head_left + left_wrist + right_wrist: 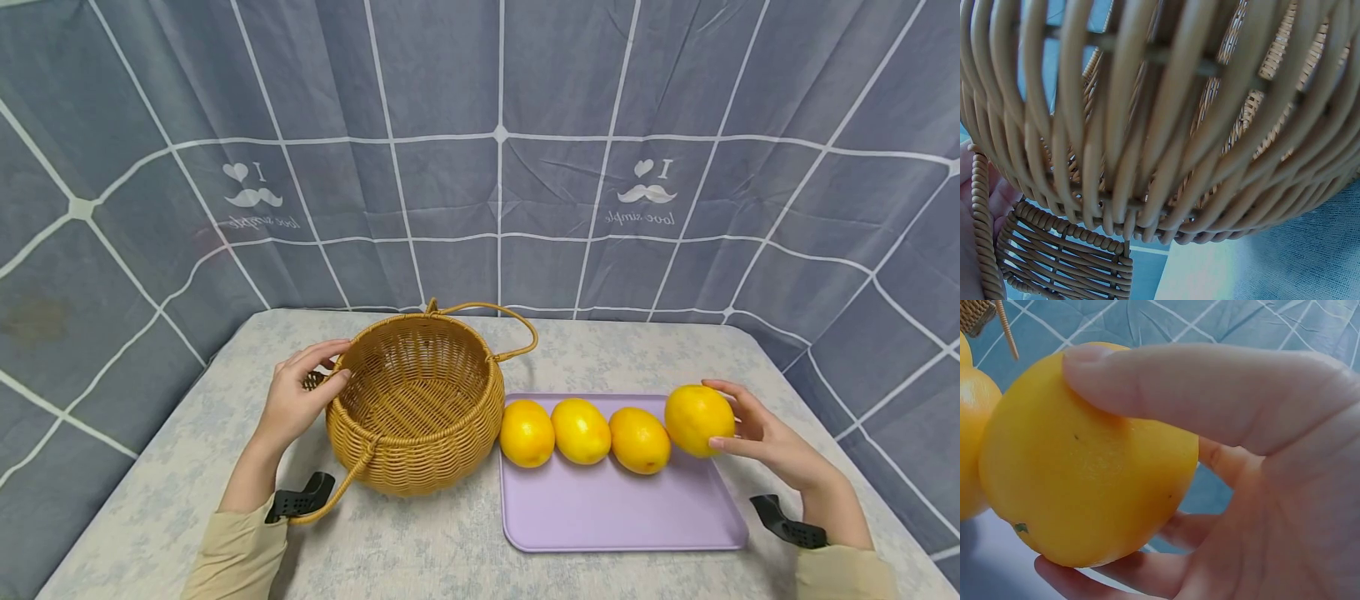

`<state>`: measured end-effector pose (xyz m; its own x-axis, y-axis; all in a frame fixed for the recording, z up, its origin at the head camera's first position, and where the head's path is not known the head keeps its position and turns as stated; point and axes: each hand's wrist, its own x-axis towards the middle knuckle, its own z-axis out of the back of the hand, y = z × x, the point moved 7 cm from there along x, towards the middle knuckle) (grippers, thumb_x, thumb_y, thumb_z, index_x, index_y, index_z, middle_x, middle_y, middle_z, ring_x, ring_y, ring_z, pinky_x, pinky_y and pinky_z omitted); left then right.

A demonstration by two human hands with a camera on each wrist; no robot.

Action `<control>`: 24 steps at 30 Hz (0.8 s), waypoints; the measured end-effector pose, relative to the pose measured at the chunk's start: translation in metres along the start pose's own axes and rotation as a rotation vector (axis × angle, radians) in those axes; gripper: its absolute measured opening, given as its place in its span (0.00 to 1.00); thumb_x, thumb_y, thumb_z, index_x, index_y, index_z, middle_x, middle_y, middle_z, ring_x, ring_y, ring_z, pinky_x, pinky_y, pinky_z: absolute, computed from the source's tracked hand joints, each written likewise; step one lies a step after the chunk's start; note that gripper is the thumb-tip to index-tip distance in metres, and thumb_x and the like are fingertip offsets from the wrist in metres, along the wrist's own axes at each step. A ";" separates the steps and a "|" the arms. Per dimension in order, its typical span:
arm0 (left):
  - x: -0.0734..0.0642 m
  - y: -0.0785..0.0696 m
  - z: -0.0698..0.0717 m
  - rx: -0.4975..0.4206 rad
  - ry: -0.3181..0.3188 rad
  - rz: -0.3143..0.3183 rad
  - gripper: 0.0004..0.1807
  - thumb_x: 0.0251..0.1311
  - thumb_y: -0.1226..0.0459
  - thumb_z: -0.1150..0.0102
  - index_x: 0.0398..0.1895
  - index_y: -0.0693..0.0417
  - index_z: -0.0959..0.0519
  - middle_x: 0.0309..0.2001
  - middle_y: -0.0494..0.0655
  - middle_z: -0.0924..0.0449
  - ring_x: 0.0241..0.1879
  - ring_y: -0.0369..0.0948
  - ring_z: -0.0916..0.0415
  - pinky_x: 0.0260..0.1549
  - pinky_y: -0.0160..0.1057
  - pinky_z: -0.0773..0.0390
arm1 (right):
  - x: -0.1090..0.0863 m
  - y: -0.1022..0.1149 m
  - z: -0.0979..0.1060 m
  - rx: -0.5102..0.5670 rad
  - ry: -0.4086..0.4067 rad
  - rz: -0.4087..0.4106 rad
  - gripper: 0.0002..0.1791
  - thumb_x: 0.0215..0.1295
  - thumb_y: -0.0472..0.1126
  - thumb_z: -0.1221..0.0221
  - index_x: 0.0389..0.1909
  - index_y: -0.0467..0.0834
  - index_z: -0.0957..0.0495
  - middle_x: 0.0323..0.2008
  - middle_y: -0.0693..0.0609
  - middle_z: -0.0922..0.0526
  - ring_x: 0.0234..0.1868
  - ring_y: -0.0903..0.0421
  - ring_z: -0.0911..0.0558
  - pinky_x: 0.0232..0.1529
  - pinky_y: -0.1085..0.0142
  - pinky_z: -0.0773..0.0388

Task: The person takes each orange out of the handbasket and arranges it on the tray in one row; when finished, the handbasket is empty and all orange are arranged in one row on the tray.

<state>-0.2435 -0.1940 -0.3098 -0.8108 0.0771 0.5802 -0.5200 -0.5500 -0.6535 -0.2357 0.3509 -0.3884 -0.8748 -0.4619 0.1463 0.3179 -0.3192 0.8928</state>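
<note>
A brown wicker basket (416,458) stands on the table, its opening facing up. My left hand (300,392) holds the basket's left rim, thumb and fingers on either side of it; in the left wrist view the woven side (1147,125) hides most of that hand. At the right end of a lilac tray (600,517), my right hand (780,446) grips a yellow-orange orange (697,421), thumb on one side and fingers round the other. Whether this orange (1091,456) still touches the tray is unclear. Three more oranges (581,431) lie in a row on the tray.
The basket's two thin handles are folded outward, one handle (517,321) at the back right and the other (337,496) at the front left. A patterned cloth (405,550) covers the table. A grey-blue checked curtain (450,192) hangs behind and at both sides.
</note>
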 end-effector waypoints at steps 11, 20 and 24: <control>0.000 -0.001 0.000 0.005 -0.003 0.002 0.17 0.53 0.78 0.43 0.49 0.71 0.23 0.49 0.64 0.23 0.37 0.38 0.31 0.32 0.28 0.33 | -0.004 -0.013 0.003 0.009 0.005 -0.105 0.38 0.62 0.27 0.48 0.71 0.43 0.52 0.57 0.62 0.33 0.51 0.62 0.26 0.45 0.70 0.29; 0.000 0.000 0.000 0.001 -0.003 0.007 0.17 0.54 0.78 0.43 0.49 0.71 0.23 0.50 0.64 0.24 0.37 0.37 0.32 0.35 0.35 0.34 | -0.005 -0.026 0.005 -0.028 -0.001 -0.199 0.38 0.62 0.32 0.46 0.70 0.40 0.52 0.55 0.61 0.33 0.51 0.60 0.25 0.47 0.54 0.31; 0.000 -0.001 0.000 -0.008 -0.002 0.004 0.17 0.53 0.78 0.43 0.49 0.71 0.23 0.50 0.64 0.24 0.36 0.37 0.31 0.36 0.36 0.35 | -0.007 -0.030 0.004 -0.008 -0.003 -0.213 0.36 0.63 0.32 0.46 0.70 0.41 0.50 0.55 0.62 0.33 0.51 0.63 0.27 0.46 0.60 0.28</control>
<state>-0.2431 -0.1932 -0.3092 -0.8126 0.0731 0.5782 -0.5185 -0.5437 -0.6599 -0.2407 0.3665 -0.4143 -0.9236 -0.3809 -0.0446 0.1280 -0.4158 0.9004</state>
